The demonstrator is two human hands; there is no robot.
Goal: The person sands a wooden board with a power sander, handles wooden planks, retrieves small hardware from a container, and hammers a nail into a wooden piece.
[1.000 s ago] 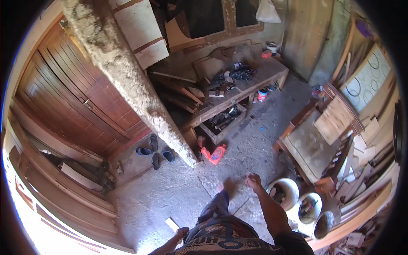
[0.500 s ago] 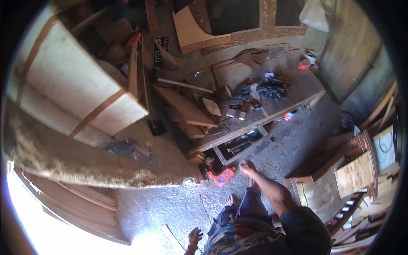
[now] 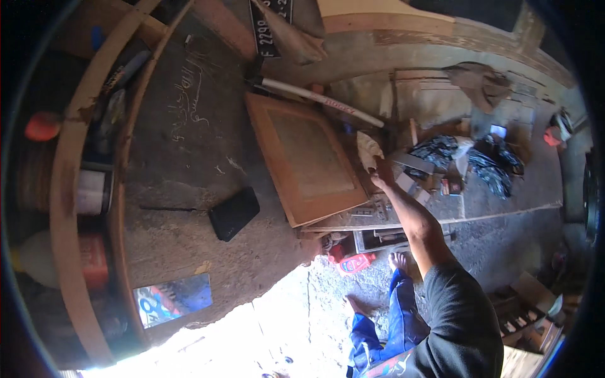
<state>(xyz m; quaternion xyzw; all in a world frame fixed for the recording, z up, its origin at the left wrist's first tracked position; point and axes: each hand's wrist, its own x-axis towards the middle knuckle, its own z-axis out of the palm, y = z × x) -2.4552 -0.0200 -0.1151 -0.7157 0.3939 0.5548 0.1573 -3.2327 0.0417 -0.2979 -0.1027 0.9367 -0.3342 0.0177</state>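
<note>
My right hand (image 3: 377, 176) reaches over the bench and meets the lower end of a pale, mottled flat piece (image 3: 368, 150). The fingers are small and dark here, so whether they grip the piece does not show. Beside it leans a wooden framed panel (image 3: 309, 157), like a cabinet door. A pale pole (image 3: 328, 103) slants behind the panel. Grey blocks (image 3: 413, 164) and black plastic bags (image 3: 495, 167) lie to the right of my hand. My left hand is out of the picture.
Below the bench edge (image 3: 504, 217) stand a drawer-like frame (image 3: 372, 242) and a red bottle (image 3: 355, 263) near my feet. At left are a black box (image 3: 234, 213), a small mirror (image 3: 173, 300) and a wooden shelf frame (image 3: 66, 208). A brown cloth (image 3: 482, 85) hangs at the back.
My right hand has gone from above the floor by the red bottle to the pale piece on the bench. The view has swung left and closer, and my left hand has left it.
</note>
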